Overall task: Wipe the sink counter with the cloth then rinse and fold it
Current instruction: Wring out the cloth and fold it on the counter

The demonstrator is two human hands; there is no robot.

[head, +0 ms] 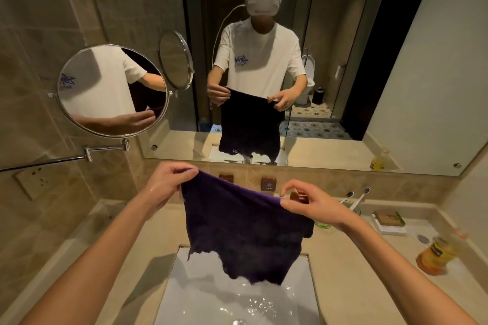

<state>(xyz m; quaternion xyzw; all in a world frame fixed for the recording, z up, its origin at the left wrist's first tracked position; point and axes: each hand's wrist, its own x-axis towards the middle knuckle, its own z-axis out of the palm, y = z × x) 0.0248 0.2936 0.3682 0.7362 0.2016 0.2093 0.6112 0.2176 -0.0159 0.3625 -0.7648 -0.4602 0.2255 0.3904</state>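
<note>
A dark purple cloth (pixel 243 229) hangs spread out above the white sink (pixel 200 295), its ragged lower edge over the basin. My left hand (pixel 166 185) pinches the cloth's upper left corner. My right hand (pixel 314 203) pinches the upper right corner. Both hands look wet. Water glistens in the sink around the drain (pixel 239 322). The beige counter (pixel 351 274) surrounds the basin. The tap is hidden behind the cloth.
On the right of the counter stand an orange jar (pixel 435 254), a small box (pixel 389 221) and a green glass with toothbrushes (pixel 353 200). A round swing-arm mirror (pixel 112 90) juts out at the left. The wall mirror (pixel 303 60) is straight ahead.
</note>
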